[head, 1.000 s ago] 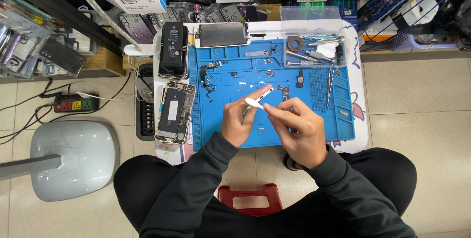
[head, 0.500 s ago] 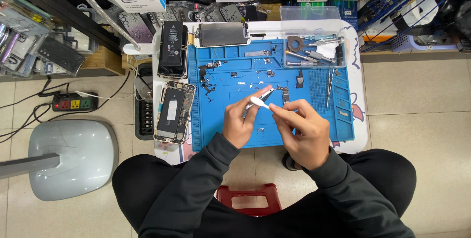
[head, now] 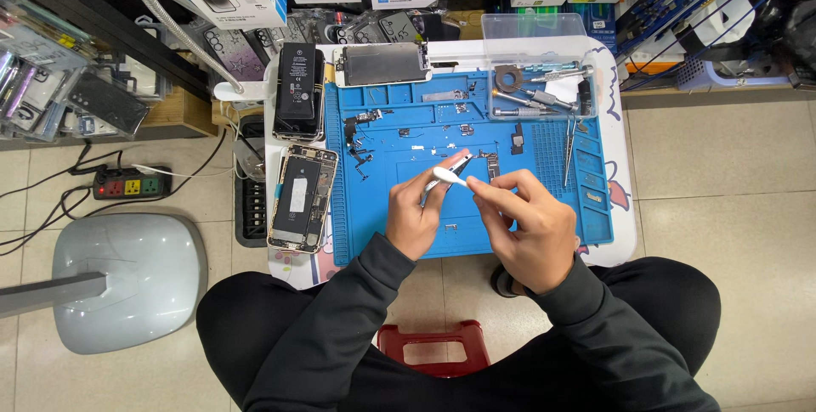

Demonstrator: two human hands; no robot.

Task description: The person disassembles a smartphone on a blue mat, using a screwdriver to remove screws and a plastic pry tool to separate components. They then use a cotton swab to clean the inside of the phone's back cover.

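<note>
Fingers (head: 442, 187) of left hand (head: 414, 217) pinch white tool (head: 449, 174); right hand (head: 527, 229) grips its end (steady both), opened phone (head: 299, 198) at nine o'clock.

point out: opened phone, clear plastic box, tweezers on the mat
opened phone (head: 302, 198), head view, on its exposed middle.
clear plastic box (head: 537, 31), head view, on its bare upper part.
tweezers (head: 570, 150), head view, on the middle of the shaft.

A floor (head: 722, 200) of pale beige tiles is seen across the frame. A grey rounded lamp base (head: 127, 280) is placed at the lower left, a power strip (head: 132, 183) lies above it, and a red stool (head: 433, 348) is glimpsed at bottom centre. Shelving (head: 102, 47) is stacked along the upper left.
</note>
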